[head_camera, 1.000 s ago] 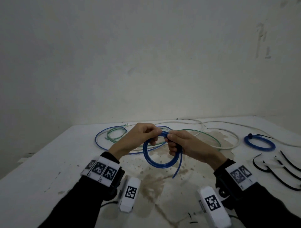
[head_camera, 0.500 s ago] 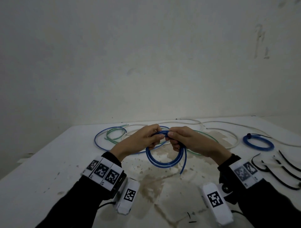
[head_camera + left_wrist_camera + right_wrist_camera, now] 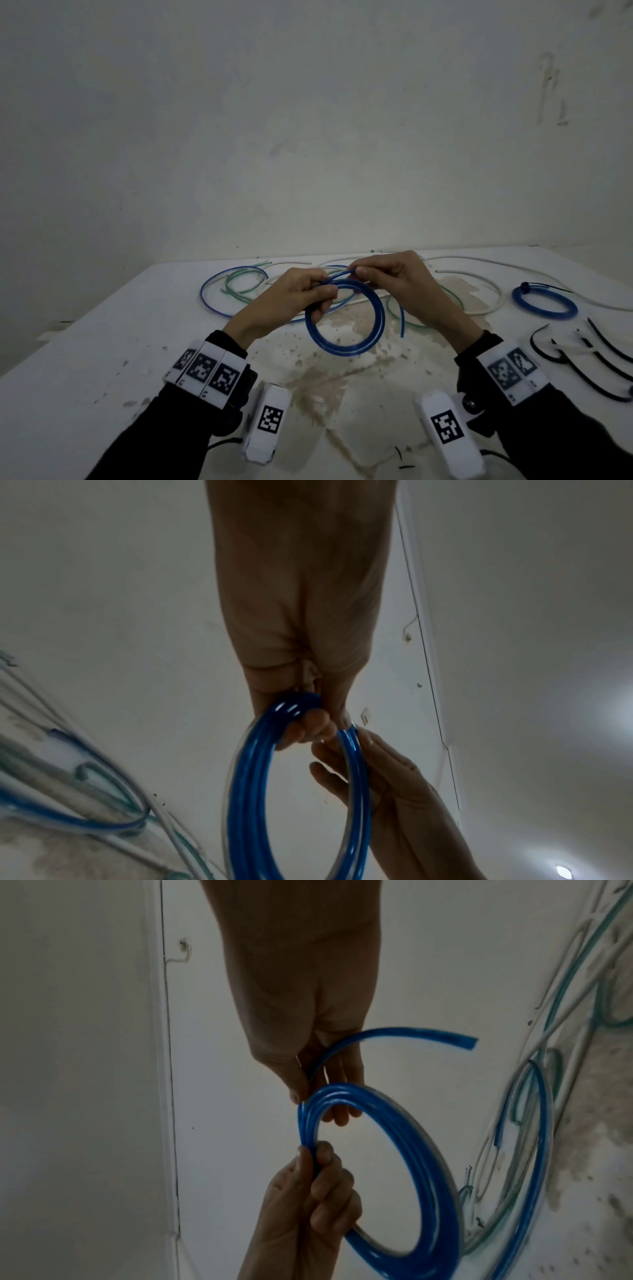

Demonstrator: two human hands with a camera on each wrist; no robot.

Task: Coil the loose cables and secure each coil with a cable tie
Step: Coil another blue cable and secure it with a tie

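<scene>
Now the blue coil point(image 3: 346, 318) hangs above the table's point(image 3: 102, 342) stained middle, rounder and wider than a second ago. Left hand point(image 3: 291, 301) pinches the stacked turns at the upper left, thumb against curled fingers. Right hand point(image 3: 397, 284) has shifted up, pinching the loose tail point(image 3: 394, 1034) between thumb and fingertips. Judgement: last wrap nearly laid; cable ties point(image 3: 582, 363) wait near the right edge, beside the finished coil point(image 3: 544, 301).
</scene>
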